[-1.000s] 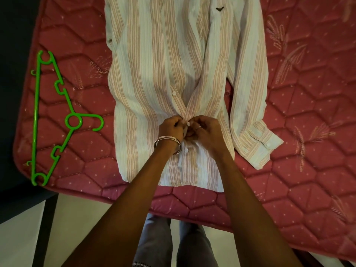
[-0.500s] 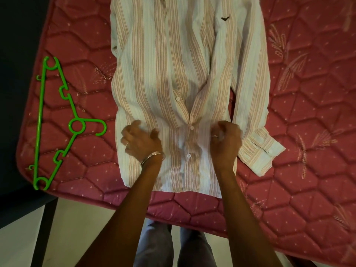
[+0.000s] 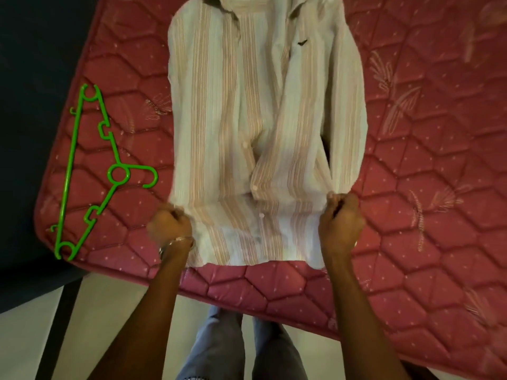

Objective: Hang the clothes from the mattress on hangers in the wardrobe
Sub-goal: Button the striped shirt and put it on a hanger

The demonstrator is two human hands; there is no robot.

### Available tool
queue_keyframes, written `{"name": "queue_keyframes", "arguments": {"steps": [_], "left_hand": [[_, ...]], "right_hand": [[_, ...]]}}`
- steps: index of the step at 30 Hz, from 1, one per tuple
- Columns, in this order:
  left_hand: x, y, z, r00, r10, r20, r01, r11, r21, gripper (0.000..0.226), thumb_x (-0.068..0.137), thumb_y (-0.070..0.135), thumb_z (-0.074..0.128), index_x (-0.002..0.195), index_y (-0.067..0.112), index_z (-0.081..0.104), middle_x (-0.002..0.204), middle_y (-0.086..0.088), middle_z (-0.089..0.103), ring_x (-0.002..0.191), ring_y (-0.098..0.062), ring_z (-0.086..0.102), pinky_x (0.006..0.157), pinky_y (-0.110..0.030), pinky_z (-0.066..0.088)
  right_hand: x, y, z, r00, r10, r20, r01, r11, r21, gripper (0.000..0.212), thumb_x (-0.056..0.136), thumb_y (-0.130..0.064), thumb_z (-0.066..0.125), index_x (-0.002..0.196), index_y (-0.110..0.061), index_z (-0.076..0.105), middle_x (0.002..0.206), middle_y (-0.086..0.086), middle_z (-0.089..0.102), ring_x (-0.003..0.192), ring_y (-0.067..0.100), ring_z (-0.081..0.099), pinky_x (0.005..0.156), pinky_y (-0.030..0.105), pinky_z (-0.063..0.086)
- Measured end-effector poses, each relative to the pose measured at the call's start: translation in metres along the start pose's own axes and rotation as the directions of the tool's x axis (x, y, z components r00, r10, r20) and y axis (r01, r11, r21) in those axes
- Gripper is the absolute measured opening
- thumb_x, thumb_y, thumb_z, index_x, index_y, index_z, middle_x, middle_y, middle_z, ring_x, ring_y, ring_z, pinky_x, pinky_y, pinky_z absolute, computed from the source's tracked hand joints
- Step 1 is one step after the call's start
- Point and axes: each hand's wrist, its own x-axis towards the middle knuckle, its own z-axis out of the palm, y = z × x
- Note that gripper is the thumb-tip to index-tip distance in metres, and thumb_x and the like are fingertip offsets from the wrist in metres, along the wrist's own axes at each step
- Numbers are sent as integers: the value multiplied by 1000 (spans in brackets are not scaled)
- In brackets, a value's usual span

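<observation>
**You hold the shirt by both bottom sides**

The striped shirt (image 3: pixel 263 127) lies front-up on the red mattress (image 3: pixel 428 187). Its collar is at the far end from you and its bottom edge is near you. The buttons run down the middle of the shirt. A small dark mark sits on the chest, near the collar.

Your left hand (image 3: pixel 171 224) is curled tight around the cloth at the shirt's bottom left side. A bangle (image 3: pixel 175 244) sits on that wrist. Your right hand (image 3: pixel 340 219) is curled tight around the cloth at the shirt's bottom right side. Both fists grip the shirt, and the cloth between them is bunched and a little blurry.

A green hanger (image 3: pixel 90 171) lies flat on the mattress, to the left of the shirt and apart from it. Its hook points toward the shirt.

Your legs in blue jeans (image 3: pixel 219 346) stand on the pale floor (image 3: pixel 115 311), just past the shirt's bottom edge and the mattress edge.
</observation>
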Motion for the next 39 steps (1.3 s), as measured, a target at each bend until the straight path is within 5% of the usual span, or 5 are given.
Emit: {"name": "queue_keyframes", "arguments": {"steps": [8,11,16,29,39], "left_hand": [[-39,-74,-1,902,-264,341,97,894,437,36,94,22,51,121,-2,55,124,-24,56,121,-38,51,98,-41,40],[-49,-44,-1,977,170,127,-203,920,335,26,91,12,46,106,-6,56,98,-27,61,89,-42,62,76,-46,52],[-78,28,16,547,825,139,-829,558,-49,7,77,-3,61,82,0,65,82,-17,62,68,-32,62,59,-33,52],[-63,48,52,966,-8,260,36,994,-101,19,89,18,64,99,4,72,97,-12,71,96,-30,65,79,-31,48],[-78,45,41,895,360,262,-245,889,-387,9,79,8,73,87,3,75,81,-12,73,72,-14,66,73,-18,49]], "right_hand": [[-52,51,-29,787,410,461,-159,857,-490,17,91,-12,57,96,3,60,83,18,67,75,33,67,63,33,53],[-53,21,-19,942,-7,334,117,944,-309,7,84,0,63,85,1,57,73,16,60,63,31,60,54,29,41],[-57,-29,31,773,-404,490,358,914,188,8,79,3,60,85,-1,62,82,13,61,73,27,58,62,32,47],[-67,-36,72,817,157,554,184,840,-510,45,92,-37,54,120,-2,49,120,20,51,111,42,50,87,51,47],[-69,-20,56,861,-309,403,287,951,116,31,82,-19,53,100,-1,71,83,15,63,75,30,60,66,32,48]]}}
